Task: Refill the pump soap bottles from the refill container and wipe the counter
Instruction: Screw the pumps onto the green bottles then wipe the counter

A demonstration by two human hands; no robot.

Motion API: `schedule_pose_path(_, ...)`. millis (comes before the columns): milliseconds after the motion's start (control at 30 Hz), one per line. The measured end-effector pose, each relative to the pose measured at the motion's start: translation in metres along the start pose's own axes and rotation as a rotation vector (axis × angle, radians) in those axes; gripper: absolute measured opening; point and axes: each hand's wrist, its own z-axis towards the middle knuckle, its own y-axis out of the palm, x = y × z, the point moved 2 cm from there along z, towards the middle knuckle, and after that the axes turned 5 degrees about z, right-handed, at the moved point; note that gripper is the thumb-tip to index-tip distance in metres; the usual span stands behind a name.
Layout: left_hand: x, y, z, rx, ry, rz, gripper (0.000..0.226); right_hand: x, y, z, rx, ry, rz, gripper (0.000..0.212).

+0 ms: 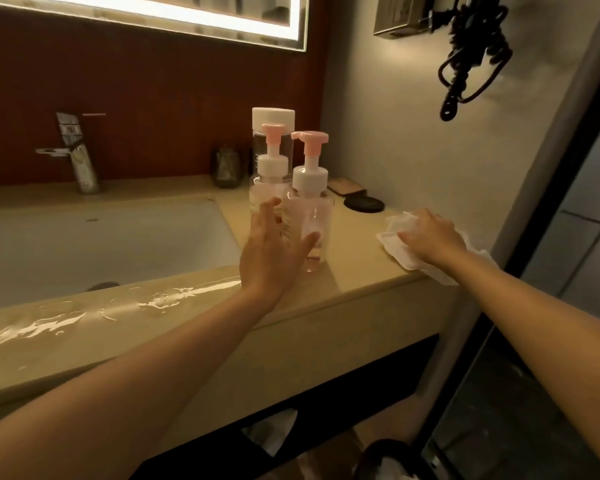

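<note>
wiping looks to be the step in hand: both pump bottles stand upright with their pink-topped pumps on, the front pump bottle (309,216) just beside the rear pump bottle (272,164), and the white-capped refill container (273,116) stands right behind them, all near the sink's right edge on the worktop (357,261). the right hand (430,237) lies flat on a white cloth (394,232) at the worktop's right end, fingers laid out over it, pressing rather than clutching. the left hand (274,251) is released, fingers straight and spread at the front bottle's side; whether it touches the plastic cannot be told. to do this well, she or he would likely steady or shift the bottles with that left hand so the cloth can pass under where they stand, lifting rather than dragging them, since tall, narrow bottles tip easily. the cloth should stay flat under the palm and sweep toward the sink (101,244). a shiny wet streak (118,306) lies along the front edge near the sink, well apart from the cloth, and probably needs the most attention. a black round lid (364,204) rests near the wall, and a tap (80,161) stands behind the basin.
</note>
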Motion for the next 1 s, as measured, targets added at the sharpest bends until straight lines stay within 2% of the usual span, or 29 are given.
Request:
schedule_pose_path(100, 0.0, 0.0, 0.001, -0.021, 0.005, -0.037, 0.073, -0.001, -0.001, -0.001, 0.101, -0.007, -0.147, 0.036)
schedule_pose_path(167, -0.003, -0.004, 0.0, 0.021, 0.028, -0.051, 0.069, -0.003, -0.007, -0.004, 0.232, -0.055, -0.143, 0.031)
schedule_pose_path(267, -0.005, -0.017, 0.0, 0.191, 0.086, -0.007, 0.05, -0.013, -0.024, -0.014, 0.428, -0.117, 0.113, 0.026)
schedule_pose_path(333, -0.003, -0.026, 0.001, 0.257, 0.098, -0.024, 0.044, -0.028, -0.037, -0.026, 0.451, -0.183, 0.302, 0.024)
schedule_pose_path(433, 0.005, -0.039, 0.003, 0.213, 0.085, -0.085, 0.041, -0.063, -0.054, -0.052, 0.411, -0.265, 0.531, 0.03)
schedule_pose_path(500, 0.009, -0.048, 0.0, 0.127, 0.097, -0.133, 0.034, -0.091, -0.061, -0.072, 0.372, -0.316, 0.619, 0.025)
schedule_pose_path(600, 0.01, -0.065, -0.009, -0.102, 0.096, -0.219, 0.026, -0.135, -0.064, -0.1, 0.237, -0.329, 0.857, 0.017)
schedule_pose_path(667, 0.004, -0.079, -0.018, -0.192, 0.054, -0.268, 0.027, -0.164, -0.062, -0.117, 0.053, -0.26, 1.064, 0.014)
schedule_pose_path(800, -0.025, -0.126, -0.025, -0.247, -0.224, -0.516, 0.035, -0.216, -0.052, -0.148, -0.367, -0.093, 1.491, 0.014)
schedule_pose_path(900, -0.043, -0.154, -0.03, -0.386, -0.413, -0.693, 0.031, -0.239, -0.047, -0.166, -0.536, -0.05, 1.6, 0.005)
schedule_pose_path(933, -0.062, -0.183, -0.035, -0.342, -0.43, -0.712, 0.027, -0.265, -0.038, -0.18, -0.647, -0.043, 1.607, 0.007)
schedule_pose_path(1000, -0.068, -0.192, -0.036, -0.322, -0.46, -0.772, 0.02, -0.267, -0.033, -0.179, -0.776, -0.038, 1.646, 0.028)
